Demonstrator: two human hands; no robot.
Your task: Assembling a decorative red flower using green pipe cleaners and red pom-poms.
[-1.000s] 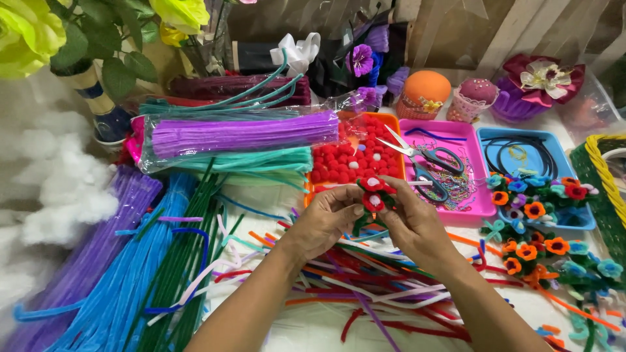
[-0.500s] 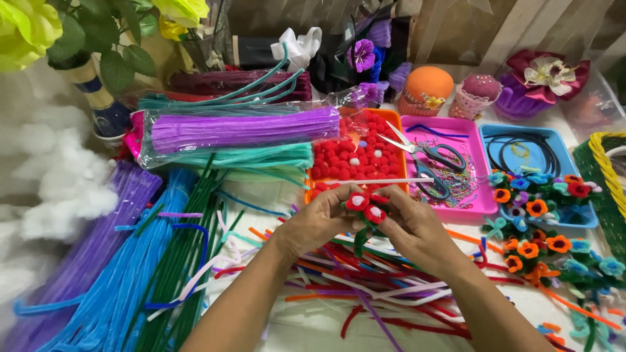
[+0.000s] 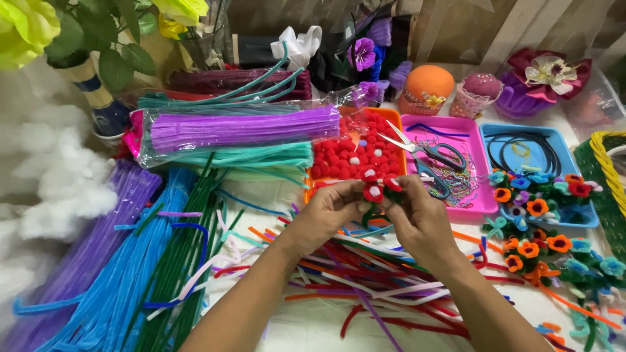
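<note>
Between both hands is a small bunch of red pipe-cleaner flowers [image 3: 378,188] with white centres and green stems. My left hand [image 3: 329,215] pinches the bunch from the left, my right hand [image 3: 417,218] grips it from the right, thumb near the blooms. Both hands hover over a loose heap of cut pipe cleaners [image 3: 365,280] in red, orange, white and purple. An orange tray of red pompoms [image 3: 349,153] lies just behind the flowers.
A pink tray [image 3: 479,202] holds scissors [image 3: 424,156]. A blue tray [image 3: 554,140] holds black cord. Finished orange, blue and red flowers [image 3: 541,228] lie at right beside a green basket [image 3: 603,189]. Bundles of purple [image 3: 241,130], teal, blue [image 3: 124,280] and green pipe cleaners fill the left, with white stuffing [image 3: 59,182].
The hands with the flower bunch dipped toward me, then rose back toward the pompom tray. The blooms have been turned between the fingers.
</note>
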